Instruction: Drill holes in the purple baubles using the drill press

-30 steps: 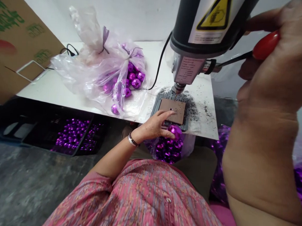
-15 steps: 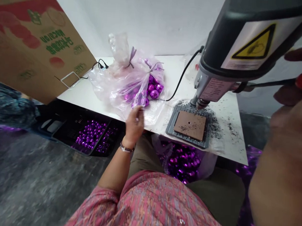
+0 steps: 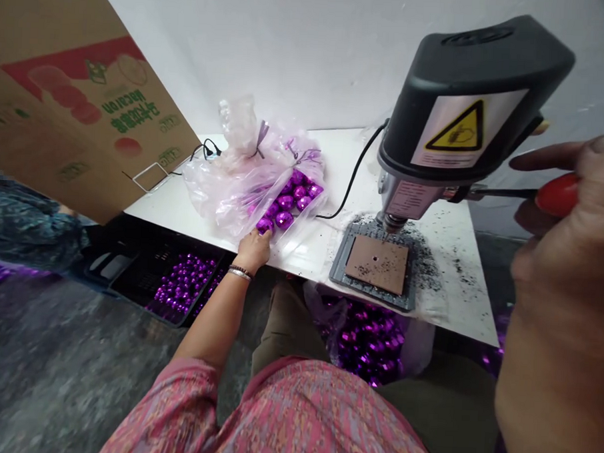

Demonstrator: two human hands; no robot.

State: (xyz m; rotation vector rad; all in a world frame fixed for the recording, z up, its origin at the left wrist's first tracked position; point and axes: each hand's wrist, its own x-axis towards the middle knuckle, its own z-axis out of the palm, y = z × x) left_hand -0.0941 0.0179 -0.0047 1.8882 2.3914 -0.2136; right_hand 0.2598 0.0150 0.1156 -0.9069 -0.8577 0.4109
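The left hand (image 3: 253, 251) is resting open, fingers together, on the clear plastic bag (image 3: 218, 189) of purple baubles (image 3: 283, 219) at 11 o'clock; the right hand (image 3: 565, 265) is clamping the red lever handle (image 3: 558, 195) of the bench drill (image 3: 467, 120) at 2 o'clock; the drill jig (image 3: 375, 264) is lying beneath the chuck.

The right hand (image 3: 570, 278) runs off the frame's right edge, a close blur, the butt of its red-handled tool (image 3: 558, 195) buried in the fingers. Purple baubles (image 3: 283, 219) sit veiled behind the plastic bag (image 3: 218, 189), their number impossible to tell; the left hand (image 3: 252, 251) covers more of them. Small print on the bench drill's (image 3: 467, 107) label is too small to read. At left, blue patterned cloth (image 3: 26, 224) is blurred and cut off by the edge. The counter (image 3: 345, 155) hides part of a black crate (image 3: 130, 266) below – its purple contents partly out of sight.
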